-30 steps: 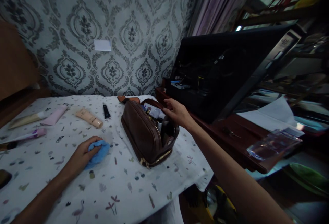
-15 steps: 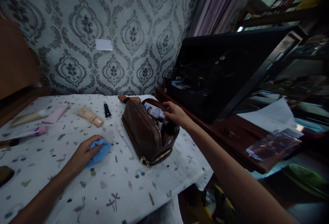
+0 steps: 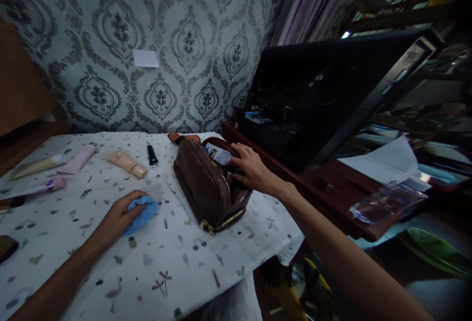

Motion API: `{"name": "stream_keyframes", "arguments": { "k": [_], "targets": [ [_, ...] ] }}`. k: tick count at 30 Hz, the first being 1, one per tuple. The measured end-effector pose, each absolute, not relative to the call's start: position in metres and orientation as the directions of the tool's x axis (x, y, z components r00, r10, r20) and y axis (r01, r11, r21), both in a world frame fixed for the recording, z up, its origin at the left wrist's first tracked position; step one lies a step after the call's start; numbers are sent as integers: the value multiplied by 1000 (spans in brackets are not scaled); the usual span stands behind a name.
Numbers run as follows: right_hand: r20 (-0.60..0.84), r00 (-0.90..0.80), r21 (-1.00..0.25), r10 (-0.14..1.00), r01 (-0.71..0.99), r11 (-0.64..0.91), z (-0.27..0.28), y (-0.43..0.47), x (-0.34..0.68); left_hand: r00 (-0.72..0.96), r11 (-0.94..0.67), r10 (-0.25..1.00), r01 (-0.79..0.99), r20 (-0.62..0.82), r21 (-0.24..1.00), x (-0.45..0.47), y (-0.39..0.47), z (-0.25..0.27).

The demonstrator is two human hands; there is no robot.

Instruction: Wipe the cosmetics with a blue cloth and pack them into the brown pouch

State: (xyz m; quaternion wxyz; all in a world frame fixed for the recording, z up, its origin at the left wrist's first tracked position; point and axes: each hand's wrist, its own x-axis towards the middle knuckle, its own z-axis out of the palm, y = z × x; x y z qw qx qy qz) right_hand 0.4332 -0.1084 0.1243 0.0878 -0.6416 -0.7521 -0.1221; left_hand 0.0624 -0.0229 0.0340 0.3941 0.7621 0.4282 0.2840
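A light blue cloth (image 3: 143, 217) is bunched in my left hand (image 3: 123, 213), which rests on the patterned tablecloth with its fingers closed round it. To the right stands a brown toiletry bag (image 3: 201, 183), unzipped along the top, with a gold zip pull at its near corner. My right hand (image 3: 254, 166) is at the bag's opening, its fingers bent and apart, tips over the contents and partly out of sight inside. A whitish packet (image 3: 220, 156) shows in the opening beside the fingers. Other contents are dark and hard to make out.
Left of the bag lie a small black tube (image 3: 151, 155), a beige tube (image 3: 127, 163), a pink tube (image 3: 78, 159) and makeup brushes (image 3: 55, 184). A large black screen (image 3: 317, 100) leans at the right. A clear plastic case (image 3: 387, 202) lies on the dark red surface.
My right hand has moved from the bag's far rim down over its opening, its fingers now reaching among the contents. My left hand still holds the cloth in place.
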Motion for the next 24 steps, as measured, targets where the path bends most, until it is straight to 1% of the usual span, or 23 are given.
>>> {"name": "stream_keyframes", "arguments": {
  "k": [5, 10, 13, 15, 20, 22, 24],
  "targets": [
    [339, -204, 80, 919, 979, 187, 121, -114, 438, 475, -325, 875, 435, 92, 840, 62, -22, 34],
    [413, -154, 122, 898, 986, 113, 119, -127, 439, 489, -309, 869, 423, 72, 852, 61, -21, 32],
    [430, -126, 136, 894, 988, 73, 118, -130, 436, 479, -314, 874, 421, 86, 851, 62, -22, 33],
    [427, -113, 119, 897, 991, 68, 117, -129, 435, 475, -317, 875, 421, 91, 850, 62, -23, 34],
    [424, -116, 3, 898, 992, 127, 113, -121, 435, 486, -313, 871, 437, 71, 843, 62, -23, 35],
    [408, -111, 1, 906, 993, 121, 112, -119, 434, 487, -318, 870, 436, 77, 842, 62, -22, 34],
    [386, -109, 30, 916, 994, 106, 113, -119, 432, 488, -322, 869, 433, 81, 842, 61, -21, 32]
  ]
}}
